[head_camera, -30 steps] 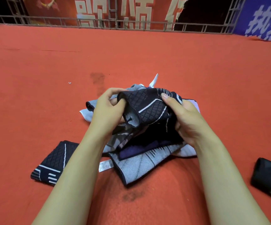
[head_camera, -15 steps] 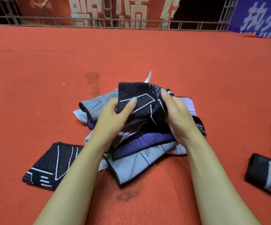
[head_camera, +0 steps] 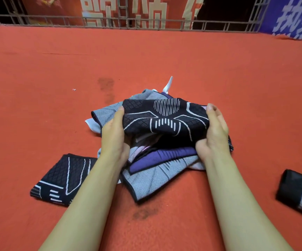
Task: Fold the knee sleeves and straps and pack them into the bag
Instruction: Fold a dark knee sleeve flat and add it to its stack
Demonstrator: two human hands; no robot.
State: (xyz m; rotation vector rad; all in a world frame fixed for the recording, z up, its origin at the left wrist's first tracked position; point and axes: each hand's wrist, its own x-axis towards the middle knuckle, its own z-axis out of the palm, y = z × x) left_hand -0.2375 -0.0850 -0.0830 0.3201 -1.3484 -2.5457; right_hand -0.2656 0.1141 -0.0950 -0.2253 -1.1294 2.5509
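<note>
Both our hands grip a black sleeve [head_camera: 164, 117] by its side edges, left hand [head_camera: 114, 134] and right hand [head_camera: 213, 132] holding it spread just above the pile [head_camera: 152, 167] of grey and purple sleeves on the red carpet [head_camera: 38, 87]. A folded black sleeve [head_camera: 63, 178] lies left of our left arm. Well to the right lies a black roll [head_camera: 299, 192] with pale stripes.

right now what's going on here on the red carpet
A person is sorting knee sleeves. The left hand and right hand hold a black patterned sleeve stretched between them, above a pile of grey and purple sleeves. Another black sleeve lies flat on the red carpet to the left.
</note>
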